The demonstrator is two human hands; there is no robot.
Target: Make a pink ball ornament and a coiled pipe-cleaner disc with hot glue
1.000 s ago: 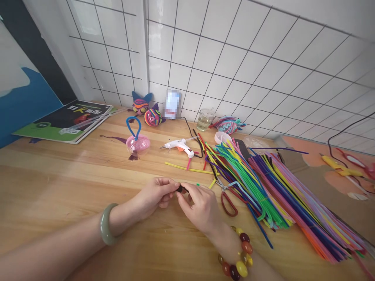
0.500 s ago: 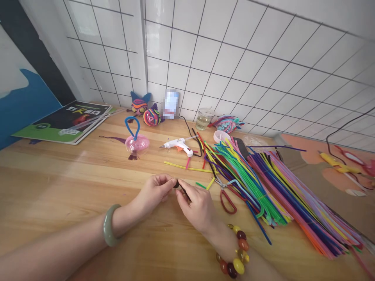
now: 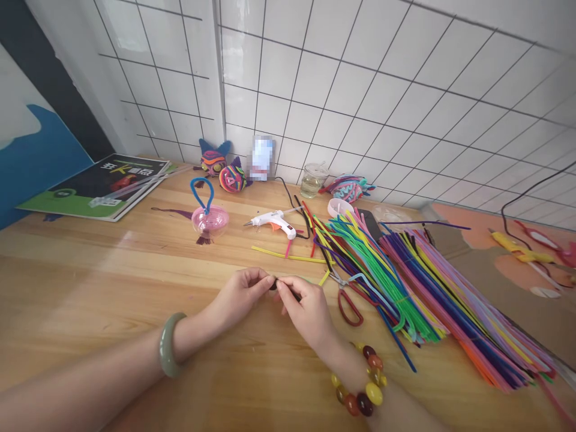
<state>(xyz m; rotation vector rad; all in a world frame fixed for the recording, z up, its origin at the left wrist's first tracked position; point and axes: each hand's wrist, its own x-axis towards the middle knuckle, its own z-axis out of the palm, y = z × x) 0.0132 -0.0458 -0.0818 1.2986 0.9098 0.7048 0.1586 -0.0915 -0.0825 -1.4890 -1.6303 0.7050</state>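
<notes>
A short black pipe cleaner, partly coiled at one end, is held between both hands near the middle of the view. My left hand, with a green bangle on its wrist, pinches the coiled end. My right hand, wearing a beaded bracelet, is closed on the other part, which runs under its fingers. Beyond the hands lie a white glue gun and yellow pipe cleaners. A pink clear ball with a blue loop sits further left. Red-handled scissors rest right of my right hand.
Bundles of coloured pipe cleaners cover the right side. Along the tiled wall stand wrapped fish-like figures, a phone and a glass jar. A book lies at the left, a yellow glue gun far right.
My right hand has turned and its fingers have closed nearer my left fingertips, covering more of the black piece. Its bracelet has shifted with the wrist.
</notes>
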